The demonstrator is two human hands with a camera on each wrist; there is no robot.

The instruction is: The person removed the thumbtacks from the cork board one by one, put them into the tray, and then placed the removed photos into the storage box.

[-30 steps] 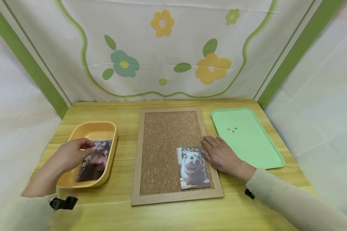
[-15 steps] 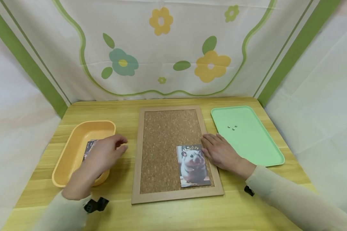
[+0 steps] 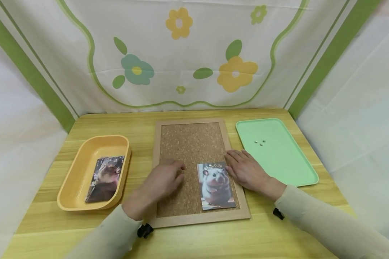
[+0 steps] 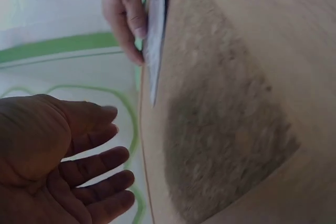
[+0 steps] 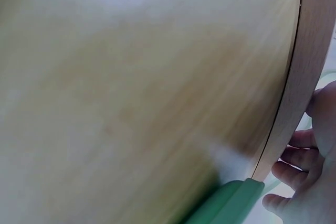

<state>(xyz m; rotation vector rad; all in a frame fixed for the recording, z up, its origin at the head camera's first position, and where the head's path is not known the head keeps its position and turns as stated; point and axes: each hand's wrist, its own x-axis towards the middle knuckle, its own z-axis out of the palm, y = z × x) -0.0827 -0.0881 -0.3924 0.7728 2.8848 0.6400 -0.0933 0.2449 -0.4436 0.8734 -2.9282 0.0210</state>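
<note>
A framed cork board [image 3: 191,144] lies mid-table, with a photo of a crowned white hamster [image 3: 215,187] on its lower right. Over the cork to the left of that photo is my left hand [image 3: 163,180], fingers loosely bent. Its thumb and index tips come close together in the left wrist view, and no object shows in the hand [image 4: 68,156]. My right hand [image 3: 246,171] rests on the board's right frame, its fingertips at the photo's right edge. In the right wrist view its fingers [image 5: 299,158] show beyond the wooden frame [image 5: 302,72].
On the left stands a yellow-orange basket [image 3: 76,169] holding a dark animal photo [image 3: 106,178]. A light green tray [image 3: 280,154] at the right bears three small silvery pieces [image 3: 260,144]. A patterned cloth wall [image 3: 181,61] rises behind the wooden table [image 3: 194,239].
My left hand has moved from above the basket rightward to over the cork board, uncovering the photo in the basket. My right hand has stayed at the frame.
</note>
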